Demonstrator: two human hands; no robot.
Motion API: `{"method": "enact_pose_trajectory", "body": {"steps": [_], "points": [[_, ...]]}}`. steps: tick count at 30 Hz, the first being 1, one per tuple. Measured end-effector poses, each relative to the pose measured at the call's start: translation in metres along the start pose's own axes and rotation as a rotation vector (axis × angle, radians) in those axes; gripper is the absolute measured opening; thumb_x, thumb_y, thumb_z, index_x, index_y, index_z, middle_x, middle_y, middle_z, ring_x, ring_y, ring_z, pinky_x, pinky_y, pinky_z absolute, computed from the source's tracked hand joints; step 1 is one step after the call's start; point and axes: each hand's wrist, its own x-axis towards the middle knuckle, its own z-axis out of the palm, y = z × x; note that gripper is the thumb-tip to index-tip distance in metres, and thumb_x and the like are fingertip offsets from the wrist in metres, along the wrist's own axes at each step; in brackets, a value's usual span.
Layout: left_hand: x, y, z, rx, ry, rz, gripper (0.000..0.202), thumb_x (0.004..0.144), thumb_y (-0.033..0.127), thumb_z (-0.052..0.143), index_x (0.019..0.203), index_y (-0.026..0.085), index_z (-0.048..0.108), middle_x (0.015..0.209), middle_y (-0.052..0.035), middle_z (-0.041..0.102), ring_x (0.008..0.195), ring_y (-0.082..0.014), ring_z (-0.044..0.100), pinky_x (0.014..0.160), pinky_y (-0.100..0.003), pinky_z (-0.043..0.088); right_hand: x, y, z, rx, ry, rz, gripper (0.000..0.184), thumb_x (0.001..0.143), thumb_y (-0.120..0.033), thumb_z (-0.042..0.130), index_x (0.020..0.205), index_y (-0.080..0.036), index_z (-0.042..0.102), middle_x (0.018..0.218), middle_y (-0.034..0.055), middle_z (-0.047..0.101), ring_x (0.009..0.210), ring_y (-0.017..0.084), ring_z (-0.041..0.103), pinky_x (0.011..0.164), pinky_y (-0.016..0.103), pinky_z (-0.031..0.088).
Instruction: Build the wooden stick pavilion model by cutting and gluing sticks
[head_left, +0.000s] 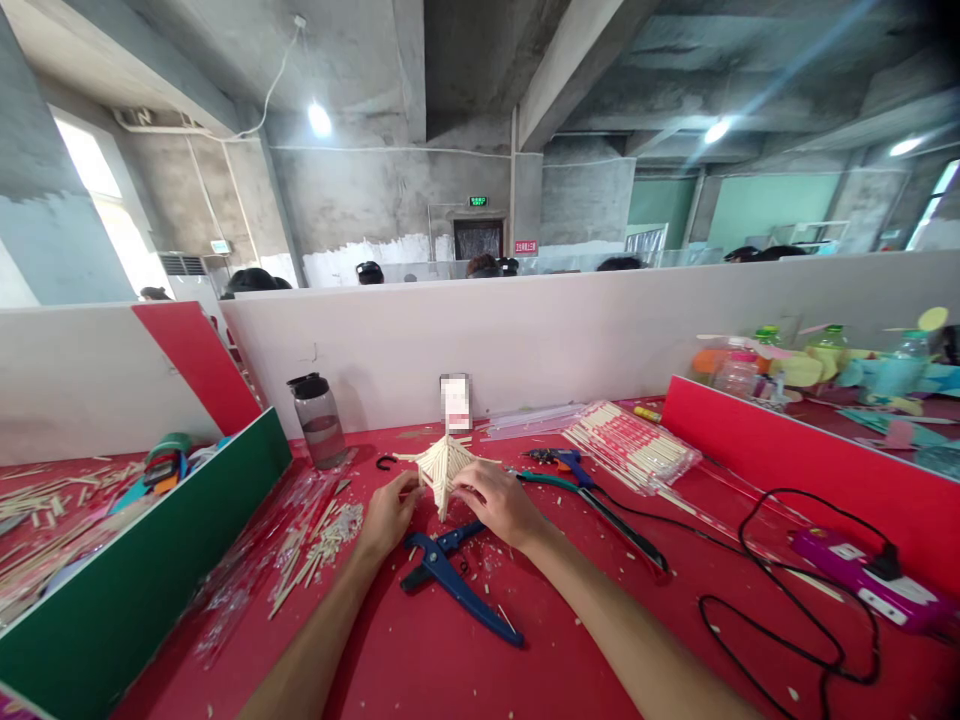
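Red covers the desk (435,685), a smooth top freckled with pale crumbs and offcuts. Near its far side, in front of the person and between both hands, is a small pale stick model (445,465) with a peaked, roof-like top and slender sticks poking out at its sides. The left hand (386,515) has its fingers pinched on the model's left edge; the right hand (502,502) does likewise opposite, fingers bent and gripping that side.

Just on the near side of them lies a blue cutter (466,598), one handle angled toward the person. To the right I see a blue glue gun (574,465), a long green-and-black tool (622,527) and a clear packet of sticks (630,445), and farther over a purple power strip (817,548) with a black plug (887,563), beside a red divider (810,480). On the left, short stick pieces (337,535) lie heaped near crumpled clear plastic (259,560), alongside a green divider (172,560). A black-lidded bottle (315,425), partly filled, stands by the pale partition (525,330), and a phone (456,405) stands upright behind the model, its screen blurred.

Past the partition, the tops of several heads (370,272) show. The room is raw grey concrete: heavy beams (574,70) cross the ceiling, lit bulbs (319,120) hang below it, and the far wall (360,195) is patchily whitened low down. A green exit sign (478,201) glows above a dark doorway (480,240).
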Motion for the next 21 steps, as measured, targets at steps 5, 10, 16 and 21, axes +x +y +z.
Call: {"method": "enact_pose_trajectory", "body": {"steps": [5, 10, 16, 21], "points": [[-0.0005, 0.0016, -0.0005, 0.027, 0.01, -0.002, 0.023, 0.088, 0.033, 0.049, 0.098, 0.02, 0.066, 0.1, -0.0048, 0.076, 0.091, -0.0214, 0.07, 0.082, -0.028, 0.053, -0.0001, -0.0002, -0.0001, -0.006, -0.001, 0.006, 0.005, 0.097, -0.021, 0.055, 0.101, -0.022, 0.058, 0.091, 0.0055, 0.066, 0.087, 0.019, 0.062, 0.081, 0.032, 0.051], [-0.0004, 0.001, -0.0005, 0.05, 0.038, -0.002, 0.022, 0.089, 0.034, 0.051, 0.096, 0.02, 0.067, 0.095, -0.0038, 0.076, 0.087, -0.0209, 0.07, 0.079, -0.027, 0.053, -0.0033, 0.0033, 0.0014, 0.009, -0.007, 0.023, 0.007, 0.097, -0.02, 0.055, 0.102, -0.022, 0.059, 0.093, 0.0056, 0.066, 0.089, 0.019, 0.063, 0.083, 0.032, 0.051], [-0.0007, 0.0004, -0.0009, 0.075, 0.058, -0.02, 0.025, 0.089, 0.036, 0.049, 0.097, 0.02, 0.067, 0.098, -0.0041, 0.076, 0.09, -0.0221, 0.07, 0.081, -0.029, 0.053, -0.0028, 0.0031, 0.0004, 0.024, -0.017, 0.025, 0.007, 0.096, -0.021, 0.055, 0.103, -0.022, 0.059, 0.094, 0.0058, 0.066, 0.091, 0.019, 0.063, 0.083, 0.031, 0.052], [-0.0009, 0.0013, -0.002, 0.072, 0.068, -0.023, 0.027, 0.09, 0.038, 0.049, 0.101, 0.021, 0.067, 0.102, -0.0041, 0.076, 0.093, -0.0225, 0.07, 0.083, -0.029, 0.053, -0.002, 0.0008, 0.0001, 0.013, -0.023, 0.024, 0.007, 0.097, -0.019, 0.053, 0.101, -0.021, 0.058, 0.092, 0.0058, 0.066, 0.089, 0.018, 0.063, 0.08, 0.03, 0.052]]}}
